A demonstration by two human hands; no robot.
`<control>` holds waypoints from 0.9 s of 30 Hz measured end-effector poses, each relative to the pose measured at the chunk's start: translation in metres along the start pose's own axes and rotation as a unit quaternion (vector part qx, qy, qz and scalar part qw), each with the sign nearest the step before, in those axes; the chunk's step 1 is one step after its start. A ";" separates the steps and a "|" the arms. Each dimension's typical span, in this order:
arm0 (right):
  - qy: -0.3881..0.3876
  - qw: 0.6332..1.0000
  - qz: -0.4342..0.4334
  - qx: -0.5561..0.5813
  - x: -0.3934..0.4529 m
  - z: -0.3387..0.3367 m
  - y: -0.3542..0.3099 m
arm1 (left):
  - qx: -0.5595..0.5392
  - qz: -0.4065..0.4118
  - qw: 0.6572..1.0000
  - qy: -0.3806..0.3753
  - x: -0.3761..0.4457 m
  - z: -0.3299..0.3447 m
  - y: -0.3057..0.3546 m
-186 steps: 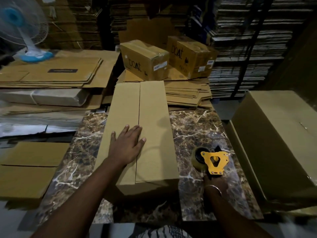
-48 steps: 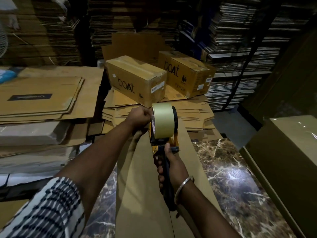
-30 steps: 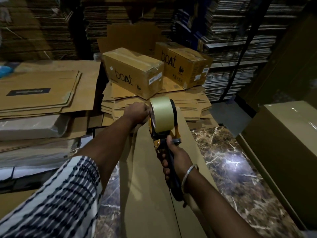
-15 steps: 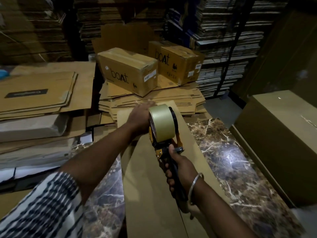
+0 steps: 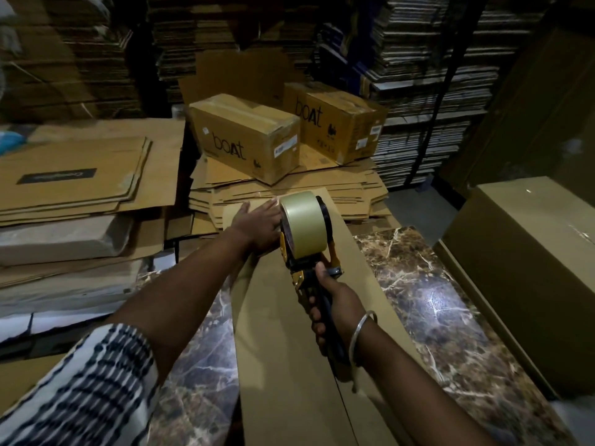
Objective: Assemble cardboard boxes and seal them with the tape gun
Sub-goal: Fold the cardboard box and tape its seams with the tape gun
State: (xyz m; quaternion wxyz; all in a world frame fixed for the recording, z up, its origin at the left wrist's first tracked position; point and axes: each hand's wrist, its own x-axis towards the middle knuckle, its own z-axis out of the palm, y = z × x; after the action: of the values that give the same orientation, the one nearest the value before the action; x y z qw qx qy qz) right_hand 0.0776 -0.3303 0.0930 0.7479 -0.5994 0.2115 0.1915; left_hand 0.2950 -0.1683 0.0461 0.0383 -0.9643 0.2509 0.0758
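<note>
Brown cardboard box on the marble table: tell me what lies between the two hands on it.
In the head view, the tape gun's roll of tan tape lies between the flat left hand and the right hand gripping the handle.

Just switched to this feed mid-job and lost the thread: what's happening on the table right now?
A person is sealing a long cardboard box lying on the marble table. The right hand grips the handle of the tape gun, whose roll sits at the box's far end over the centre seam. The left hand lies flat on the far end beside the roll. Whether any tape is laid cannot be seen.
</note>
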 end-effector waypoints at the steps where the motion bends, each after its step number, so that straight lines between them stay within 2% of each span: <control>1: 0.001 1.000 0.006 -0.001 0.005 0.000 -0.003 | 0.010 -0.002 1.000 -0.004 0.004 -0.001 -0.002; 7: 0.001 1.000 0.014 -0.018 0.022 -0.003 -0.009 | 0.027 -0.023 0.999 -0.037 0.019 -0.007 -0.007; 11: -0.011 0.999 0.019 -0.041 0.007 -0.015 0.012 | 0.037 0.000 0.999 -0.037 0.011 -0.012 -0.002; 17: 0.009 0.999 0.033 -0.025 -0.032 -0.027 0.047 | 0.024 -0.008 1.000 -0.006 0.013 -0.002 -0.005; 20: 0.001 0.999 0.034 -0.017 -0.036 -0.025 0.045 | -0.024 -0.030 0.997 0.059 0.001 0.001 0.003; 22: 0.000 1.000 0.023 -0.022 -0.035 -0.025 0.044 | -0.049 -0.004 0.995 0.083 -0.010 0.005 0.010; 25: 0.003 1.000 0.016 -0.026 -0.034 -0.025 0.045 | -0.043 0.052 0.997 0.047 -0.029 0.010 0.020; 27: 0.005 0.999 0.015 -0.027 -0.034 -0.024 0.045 | -0.044 0.060 0.997 0.012 -0.037 0.009 0.022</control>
State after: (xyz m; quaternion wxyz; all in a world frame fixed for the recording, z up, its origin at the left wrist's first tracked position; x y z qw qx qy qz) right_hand 0.0224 -0.3456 0.0704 0.7270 -0.6173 0.2194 0.2056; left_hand 0.2512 -0.1688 0.0429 -0.0121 -0.9491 0.3051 0.0774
